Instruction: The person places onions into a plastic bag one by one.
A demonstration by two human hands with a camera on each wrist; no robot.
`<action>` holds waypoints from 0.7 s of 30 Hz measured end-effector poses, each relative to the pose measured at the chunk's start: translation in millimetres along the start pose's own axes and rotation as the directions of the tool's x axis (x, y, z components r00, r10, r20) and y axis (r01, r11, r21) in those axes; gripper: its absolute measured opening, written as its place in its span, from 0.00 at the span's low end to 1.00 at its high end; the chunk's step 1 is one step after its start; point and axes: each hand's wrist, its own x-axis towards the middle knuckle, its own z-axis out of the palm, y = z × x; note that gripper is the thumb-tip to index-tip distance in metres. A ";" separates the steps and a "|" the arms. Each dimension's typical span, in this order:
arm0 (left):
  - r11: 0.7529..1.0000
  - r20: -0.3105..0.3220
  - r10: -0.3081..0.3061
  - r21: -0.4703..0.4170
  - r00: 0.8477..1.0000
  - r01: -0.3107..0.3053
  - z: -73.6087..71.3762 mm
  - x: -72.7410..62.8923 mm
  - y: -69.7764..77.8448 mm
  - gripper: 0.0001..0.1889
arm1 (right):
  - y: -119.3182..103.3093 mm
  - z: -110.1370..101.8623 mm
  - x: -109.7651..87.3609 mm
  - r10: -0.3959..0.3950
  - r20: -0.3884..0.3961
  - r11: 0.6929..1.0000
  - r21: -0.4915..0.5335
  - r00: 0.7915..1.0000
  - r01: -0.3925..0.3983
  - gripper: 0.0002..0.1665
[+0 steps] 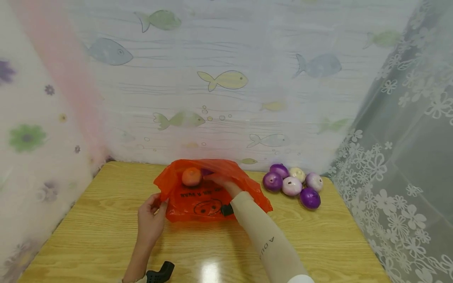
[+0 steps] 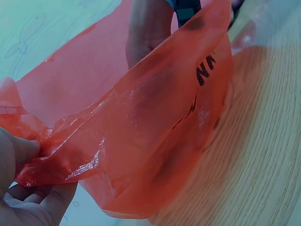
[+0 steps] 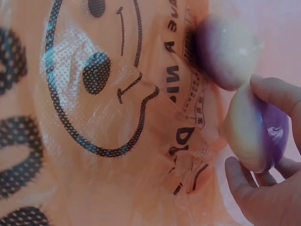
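Observation:
A red plastic bag [image 1: 177, 210] with a printed smiling face and lettering lies on its side, mouth toward me. My left hand [image 1: 151, 220] pinches the left edge of its mouth; in the left wrist view the thumb and fingers of that hand grip the gathered film [image 2: 61, 172]. Reaching inside the bag, my right hand [image 1: 223, 181] holds a purple-and-white onion [image 3: 258, 129] between thumb and fingers. Beside it in the bag rests a second onion [image 3: 228, 52], seen in the head view as a round onion [image 1: 192, 177] tinted orange by the film.
On the right of the wooden table [image 1: 116, 204] several purple and white onions [image 1: 291, 186] sit in a cluster. A fish-patterned curtain [image 1: 226, 51] hangs at the table's back edge, and a flower-patterned sheet [image 1: 400, 196] runs along the right side.

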 end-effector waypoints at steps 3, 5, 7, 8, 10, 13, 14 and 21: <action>1.000 0.007 -0.004 -0.004 1.000 0.004 0.4 -0.7 0.9 0.10 | 1.8 0.0 0.3 -0.013 -0.015 0.999 0.032 1.000 0.013 0.32; 1.000 0.009 -0.007 -0.009 1.000 0.007 0.7 -1.0 1.5 0.11 | 3.2 0.7 -0.1 -0.051 -0.021 0.998 0.042 0.998 0.052 0.31; 1.000 0.013 -0.009 -0.009 1.000 0.009 0.9 -1.2 1.9 0.11 | 3.8 1.5 -0.9 -0.090 -0.041 0.995 0.036 0.995 0.091 0.31; 1.000 0.015 -0.009 -0.008 1.000 0.009 1.0 -1.2 2.3 0.11 | 4.0 1.7 -1.3 -0.104 -0.049 0.994 0.030 0.993 0.106 0.31; 1.000 0.017 -0.010 -0.006 1.000 0.010 1.1 -1.3 2.8 0.11 | 4.0 1.9 -2.3 -0.137 -0.067 0.991 -0.005 0.988 0.137 0.31; 1.000 0.020 -0.012 -0.003 1.000 0.012 1.3 -1.3 3.1 0.11 | 3.0 0.9 -4.3 -0.135 -0.091 0.989 -0.063 0.987 0.130 0.30; 1.000 0.019 -0.013 -0.006 1.000 0.013 1.4 -1.3 3.2 0.11 | 2.7 0.3 -4.9 -0.122 -0.092 0.991 -0.073 0.988 0.115 0.30; 1.000 0.016 -0.017 0.005 1.000 0.016 1.4 -1.6 2.5 0.11 | 4.7 3.1 -10.6 -0.039 -0.074 0.998 -0.044 0.996 0.036 0.27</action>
